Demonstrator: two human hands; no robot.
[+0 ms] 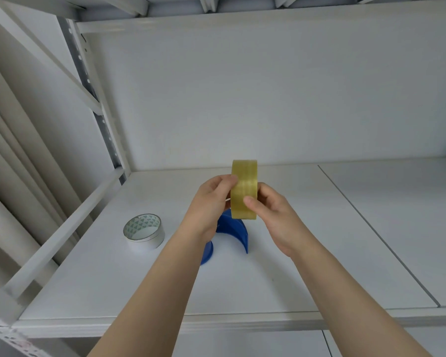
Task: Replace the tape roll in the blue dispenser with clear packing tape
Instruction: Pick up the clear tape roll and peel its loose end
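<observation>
A yellowish clear packing tape roll (244, 181) is held upright on its edge above the shelf. My left hand (211, 202) grips its left side and my right hand (271, 215) grips its right side, thumb on the tape's outer face. Below the hands, the blue dispenser (233, 231) lies on the white shelf (268, 279), partly hidden by my left wrist; a blue part (207, 252) shows below that wrist. A white tape roll (144, 231) with a green triangle pattern inside its core lies flat to the dispenser's left.
A white back wall (268, 99) closes the shelf behind. A perforated metal upright (93, 99) and a slanted white rail (70, 228) border the left side. A seam (371, 228) splits the shelf board on the right.
</observation>
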